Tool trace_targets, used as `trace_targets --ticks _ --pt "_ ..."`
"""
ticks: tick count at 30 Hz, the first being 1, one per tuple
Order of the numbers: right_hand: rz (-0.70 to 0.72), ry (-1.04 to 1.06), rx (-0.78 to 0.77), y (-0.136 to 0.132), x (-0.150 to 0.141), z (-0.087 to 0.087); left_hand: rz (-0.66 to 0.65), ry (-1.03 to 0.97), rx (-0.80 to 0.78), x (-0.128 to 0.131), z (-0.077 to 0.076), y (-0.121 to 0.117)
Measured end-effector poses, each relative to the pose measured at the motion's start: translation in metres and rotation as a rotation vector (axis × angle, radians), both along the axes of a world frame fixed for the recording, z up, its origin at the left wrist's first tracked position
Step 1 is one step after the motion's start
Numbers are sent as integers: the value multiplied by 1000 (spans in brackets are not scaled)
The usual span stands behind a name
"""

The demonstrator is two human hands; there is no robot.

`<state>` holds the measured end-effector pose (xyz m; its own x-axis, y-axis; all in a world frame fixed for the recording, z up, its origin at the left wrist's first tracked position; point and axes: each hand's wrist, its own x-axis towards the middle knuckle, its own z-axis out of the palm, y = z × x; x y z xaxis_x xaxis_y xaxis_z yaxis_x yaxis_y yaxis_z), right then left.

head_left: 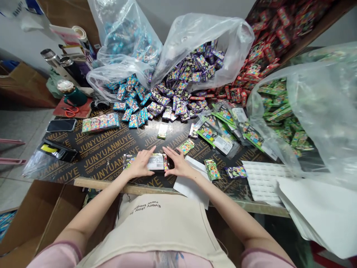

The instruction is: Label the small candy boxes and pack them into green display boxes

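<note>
A clear-wrapped pack (156, 162) with a white barcode label lies flat near the table's front edge. My left hand (141, 163) grips it left of the label, fingers at its far edge and thumb at its near edge. At the pack's right end, my right hand (177, 163) holds it the same way and covers part of it. A green-and-yellow packet (186, 146) lies just beyond my right fingers. Farther off stands a small light-coloured packet (162, 131). Right of my right hand are a green packet (212, 169) and a purple packet (235, 172).
Along the back are plastic bags of blue packets (131, 41), purple packets (205, 61) and green packets (279, 108), plus a red heap (259, 56). Flat printed pouches (214, 136) lie right. At left are a phone (61, 125), tape dispenser (58, 150) and scissors (70, 111).
</note>
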<state>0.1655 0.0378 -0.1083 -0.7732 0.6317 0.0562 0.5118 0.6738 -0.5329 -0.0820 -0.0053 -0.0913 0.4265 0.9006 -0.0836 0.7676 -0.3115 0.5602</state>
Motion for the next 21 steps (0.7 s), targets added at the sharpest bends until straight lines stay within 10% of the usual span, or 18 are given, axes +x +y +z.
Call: trace_targets --ticks 7,14,21 --pt "-306 -70 201 74 -38 14 -177 290 55 21 15 8" --pt "-115 -264 119 139 -87 31 -336 417 83 45 30 19" --pt "-106 542 -682 100 -35 32 -307 243 62 34 20 14"
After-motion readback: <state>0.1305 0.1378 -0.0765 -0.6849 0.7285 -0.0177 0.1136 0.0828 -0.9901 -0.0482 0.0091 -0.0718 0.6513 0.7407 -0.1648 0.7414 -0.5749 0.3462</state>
